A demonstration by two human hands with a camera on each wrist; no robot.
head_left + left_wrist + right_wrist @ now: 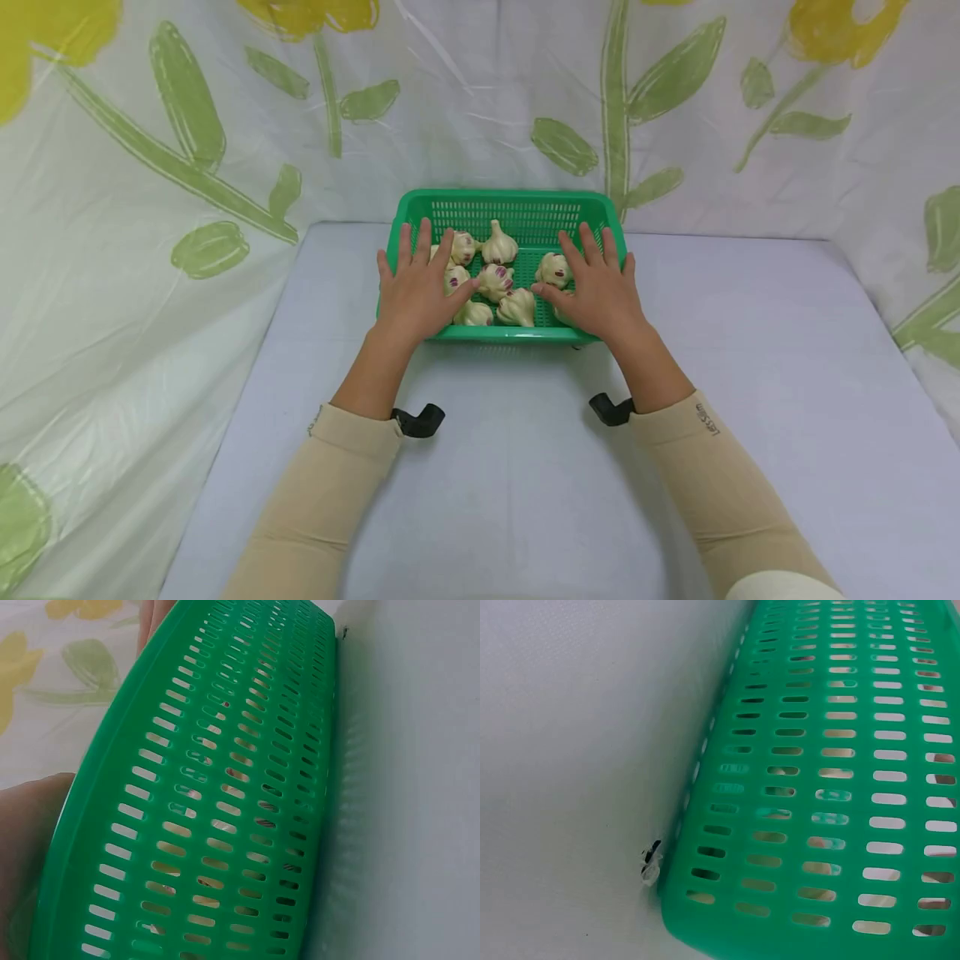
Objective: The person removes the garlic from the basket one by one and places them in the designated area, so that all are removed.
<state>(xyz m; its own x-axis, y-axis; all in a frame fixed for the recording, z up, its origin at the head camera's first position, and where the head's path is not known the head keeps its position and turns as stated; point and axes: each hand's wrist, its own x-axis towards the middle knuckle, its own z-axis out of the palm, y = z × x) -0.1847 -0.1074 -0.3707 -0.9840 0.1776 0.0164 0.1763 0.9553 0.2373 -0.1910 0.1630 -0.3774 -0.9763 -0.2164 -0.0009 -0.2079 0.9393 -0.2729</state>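
A green slotted plastic basket stands on the table with several garlic bulbs inside, pale with purple patches. My left hand spreads its straight fingers over the basket's left end, covering some bulbs. Over the right end my right hand is spread the same way, its thumb pointing inward above a bulb. Neither hand grips anything. In the left wrist view the basket's slotted wall fills the middle, the hand at its rim. The right wrist view shows the same wall, bulbs glimpsed through its slots.
A white cloth covers the table. Behind and to the left hangs a white sheet printed with yellow flowers and green leaves. Near the basket's bottom corner is a small dark mark on the cloth. Black wrist cameras sit on both wrists.
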